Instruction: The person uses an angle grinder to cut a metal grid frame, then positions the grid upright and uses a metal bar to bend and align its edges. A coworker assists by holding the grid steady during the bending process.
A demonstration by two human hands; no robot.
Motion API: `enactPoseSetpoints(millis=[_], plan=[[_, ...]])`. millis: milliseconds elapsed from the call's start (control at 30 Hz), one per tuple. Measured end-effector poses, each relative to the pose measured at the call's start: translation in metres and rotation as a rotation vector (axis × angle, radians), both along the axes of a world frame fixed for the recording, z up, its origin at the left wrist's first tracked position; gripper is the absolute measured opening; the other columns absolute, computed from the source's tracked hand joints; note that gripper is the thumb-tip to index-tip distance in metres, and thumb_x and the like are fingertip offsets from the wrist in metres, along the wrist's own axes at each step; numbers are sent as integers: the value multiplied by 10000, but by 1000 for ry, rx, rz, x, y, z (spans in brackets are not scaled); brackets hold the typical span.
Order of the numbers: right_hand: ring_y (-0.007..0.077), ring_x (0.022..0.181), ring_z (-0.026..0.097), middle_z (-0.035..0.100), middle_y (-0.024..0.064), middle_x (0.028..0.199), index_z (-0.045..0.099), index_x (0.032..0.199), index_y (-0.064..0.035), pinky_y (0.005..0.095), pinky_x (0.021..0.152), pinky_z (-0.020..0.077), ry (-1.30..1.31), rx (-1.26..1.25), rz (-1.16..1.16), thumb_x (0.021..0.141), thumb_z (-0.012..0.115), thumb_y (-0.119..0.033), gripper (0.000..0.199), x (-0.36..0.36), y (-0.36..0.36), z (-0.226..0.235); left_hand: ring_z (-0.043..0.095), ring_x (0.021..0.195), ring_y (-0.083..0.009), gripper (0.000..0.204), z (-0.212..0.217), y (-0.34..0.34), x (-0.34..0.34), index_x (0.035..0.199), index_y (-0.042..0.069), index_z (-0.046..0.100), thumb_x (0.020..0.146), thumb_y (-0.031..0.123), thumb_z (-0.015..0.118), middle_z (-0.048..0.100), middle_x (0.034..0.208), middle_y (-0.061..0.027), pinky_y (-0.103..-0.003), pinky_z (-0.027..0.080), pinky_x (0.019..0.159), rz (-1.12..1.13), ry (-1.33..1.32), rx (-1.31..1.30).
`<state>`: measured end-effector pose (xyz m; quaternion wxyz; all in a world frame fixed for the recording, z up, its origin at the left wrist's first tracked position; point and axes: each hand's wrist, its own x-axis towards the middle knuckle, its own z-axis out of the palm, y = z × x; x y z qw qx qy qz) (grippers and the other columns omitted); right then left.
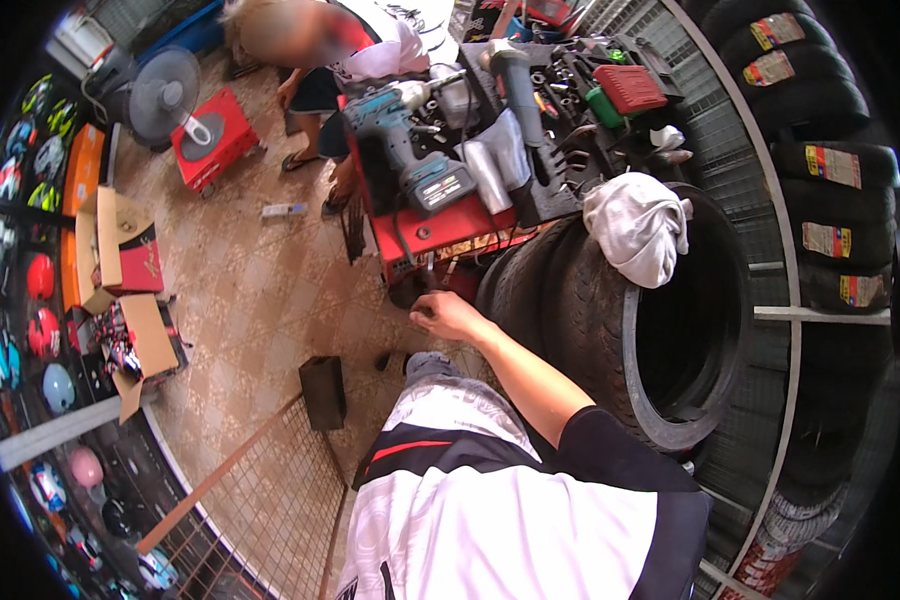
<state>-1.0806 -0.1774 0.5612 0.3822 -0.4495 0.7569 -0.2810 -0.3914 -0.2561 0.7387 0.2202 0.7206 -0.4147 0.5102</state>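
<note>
Over tiled floor [235, 270], the right hand [446, 316] hangs near a red cart [460, 225]; I cannot tell its grip

Fisheye view from head height, down onto the right hand [452, 315], rim perhaps unreadable

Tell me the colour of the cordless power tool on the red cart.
The cordless power tool is teal and black, seen best in the head view.
</note>
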Motion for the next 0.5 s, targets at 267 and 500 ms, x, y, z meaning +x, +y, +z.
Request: enactPoseSetpoints(millis=[267,500], plan=[[418,1015,707,735,250,1066,727,1138,0,463,871,557,64,346,-21,938,696,-393,442,-4,55,-76,484,1071,-497,551,13,13,48,1204,-25,496,1053,479,330,470,1174,-323,-680,380,883,83,-24,18],[373,1078,704,752,199,1105,767,1130,-47,437,947,546,47,543,-87,923,692,-421,434,-15,101,-123,581,953,-418,312,5,23,112,1042,75,652,796,267,674,634,1005,-169,-591,423,868,347,-126,62]])
